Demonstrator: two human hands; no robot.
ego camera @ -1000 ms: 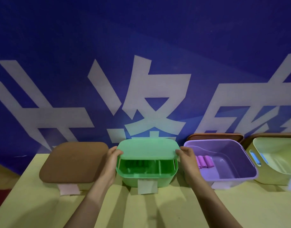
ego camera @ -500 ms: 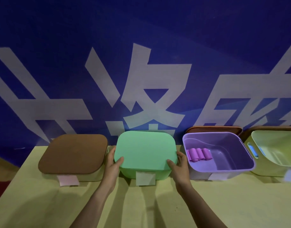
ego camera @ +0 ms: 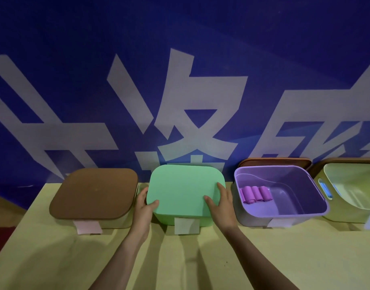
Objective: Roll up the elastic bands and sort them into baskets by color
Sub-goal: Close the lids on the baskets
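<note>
A green basket (ego camera: 163, 220) stands in the middle of the row, covered by its green lid (ego camera: 184, 189). My left hand (ego camera: 144, 208) holds the lid's left edge, thumb on top. My right hand (ego camera: 221, 203) holds the lid's right edge, thumb and a finger lying on the top. The green basket's contents are hidden. To its right the open purple basket (ego camera: 284, 216) holds three rolled purple bands (ego camera: 255, 194) at its left side. At the far right an open yellow-green basket (ego camera: 351, 195) shows no bands in the part I see.
A basket with a brown lid (ego camera: 94, 192) stands at the left. Paper labels hang from the baskets' fronts. Two brown lids (ego camera: 274, 162) lean against the blue banner wall behind the open baskets. The yellow table (ego camera: 179, 264) stretches toward me.
The green lid, raised a second ago with green rolls visible beneath, has come down flat onto the green basket. Both hands lowered with it and stay on its edges.
</note>
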